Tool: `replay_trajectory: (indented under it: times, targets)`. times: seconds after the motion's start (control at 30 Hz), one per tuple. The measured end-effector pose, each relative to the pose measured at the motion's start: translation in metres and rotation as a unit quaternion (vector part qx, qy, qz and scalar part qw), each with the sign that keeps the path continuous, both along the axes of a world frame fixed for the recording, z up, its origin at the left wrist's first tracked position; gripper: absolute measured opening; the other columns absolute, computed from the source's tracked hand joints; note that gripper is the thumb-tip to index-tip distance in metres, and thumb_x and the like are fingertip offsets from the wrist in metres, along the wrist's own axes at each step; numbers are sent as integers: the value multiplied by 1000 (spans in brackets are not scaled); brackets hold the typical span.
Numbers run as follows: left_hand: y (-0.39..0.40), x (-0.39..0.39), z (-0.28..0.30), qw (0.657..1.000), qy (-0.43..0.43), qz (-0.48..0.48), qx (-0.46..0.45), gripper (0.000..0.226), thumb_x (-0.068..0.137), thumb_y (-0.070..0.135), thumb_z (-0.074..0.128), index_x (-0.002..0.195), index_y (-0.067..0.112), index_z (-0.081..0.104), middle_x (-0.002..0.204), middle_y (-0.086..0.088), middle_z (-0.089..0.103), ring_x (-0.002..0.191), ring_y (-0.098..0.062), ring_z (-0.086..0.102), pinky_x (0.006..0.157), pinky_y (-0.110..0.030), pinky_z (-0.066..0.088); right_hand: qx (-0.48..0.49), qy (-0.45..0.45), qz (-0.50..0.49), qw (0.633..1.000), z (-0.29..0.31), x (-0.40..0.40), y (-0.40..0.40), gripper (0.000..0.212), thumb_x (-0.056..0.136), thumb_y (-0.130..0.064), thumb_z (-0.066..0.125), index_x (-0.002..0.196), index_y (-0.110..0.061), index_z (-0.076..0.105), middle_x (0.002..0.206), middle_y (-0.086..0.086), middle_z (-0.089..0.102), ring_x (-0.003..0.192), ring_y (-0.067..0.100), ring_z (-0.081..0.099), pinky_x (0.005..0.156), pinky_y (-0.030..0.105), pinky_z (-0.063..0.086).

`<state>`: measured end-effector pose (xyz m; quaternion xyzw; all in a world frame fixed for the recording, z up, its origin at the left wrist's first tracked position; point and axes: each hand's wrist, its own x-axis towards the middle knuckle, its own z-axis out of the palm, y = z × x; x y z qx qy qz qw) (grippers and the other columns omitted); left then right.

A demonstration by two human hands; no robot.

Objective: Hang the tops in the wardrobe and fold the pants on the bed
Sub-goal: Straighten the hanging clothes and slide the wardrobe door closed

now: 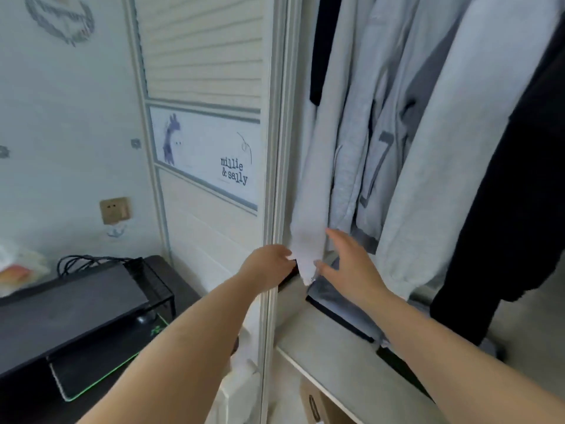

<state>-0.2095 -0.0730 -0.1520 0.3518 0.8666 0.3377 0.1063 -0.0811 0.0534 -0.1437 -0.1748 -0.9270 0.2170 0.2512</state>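
Pale grey tops hang in the wardrobe above and beyond the fingers, so the hanging appears largely done; no bed or pants are visible, and folding is judged outstanding. A white sleeve hangs between both hands: right hand spread flat just beside it, left hand at its cuff, fingers hidden, grip undeterminable.

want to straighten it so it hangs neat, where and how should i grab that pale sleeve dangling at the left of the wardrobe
Pinch the pale sleeve near its cuff, the free lowest end that tapers to a point just above the folded clothes. Come from the open front: the wardrobe frame blocks its left side and other hanging tops crowd its right. The right hand is open beside it; the left hand sits at the frame.
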Motion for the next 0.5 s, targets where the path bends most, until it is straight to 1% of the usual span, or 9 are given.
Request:
replay_trajectory:
  times: [0.1, 0.2, 0.27, 0.37, 0.43, 0.5]
  targets:
    - [-23, -24, 42, 998, 46, 12, 36, 38, 93, 33, 53, 129, 19, 56, 126, 1, 62, 116, -18, 56, 101, -31, 43, 43, 13, 15, 999, 46, -19, -13, 69, 91, -37, 58, 149, -24, 22, 156, -2, 22, 142, 15, 20, 114, 30, 18]
    - [-31, -62, 80, 989, 108, 37, 97, 42, 93, 35, 55, 132, 21, 52, 132, 2, 57, 118, -16, 54, 100, -29, 42, 77, 40, 15, 996, 91, -51, -22, 70, 92, -36, 57, 150, -25, 19, 156, -1, 19, 143, 14, 17, 114, 28, 16]
    - [-29, -81, 95, 982, 132, 47, 126, 54, 92, 37, 57, 141, 21, 43, 142, -2, 46, 128, -19, 46, 106, -32, 37, 78, 51, 11, 996, 111, -67, -25, 72, 92, -38, 56, 150, -26, 16, 157, -2, 17, 143, 14, 15, 115, 30, 16]
    - [-15, -111, 116, 975, 162, 44, 149, 72, 91, 41, 57, 151, 19, 22, 157, -2, 25, 143, -21, 24, 116, -38, 24, 64, 73, -1, 995, 135, -99, -24, 77, 92, -39, 56, 151, -27, 9, 158, -2, 12, 144, 13, 12, 117, 33, 17]
    - [-1, -126, 126, 972, 165, 42, 159, 82, 90, 46, 58, 153, 19, 12, 161, -2, 12, 147, -21, 16, 117, -38, 19, 46, 84, -15, 995, 146, -120, -21, 81, 91, -41, 57, 151, -29, 5, 158, -3, 10, 144, 13, 13, 115, 32, 18]
    - [13, -137, 133, 973, 165, 25, 160, 87, 90, 48, 57, 153, 17, 5, 161, -3, 3, 148, -22, 9, 117, -37, 14, 24, 95, -25, 995, 152, -141, -17, 85, 90, -41, 58, 151, -29, 0, 159, -4, 8, 144, 13, 14, 112, 29, 19]
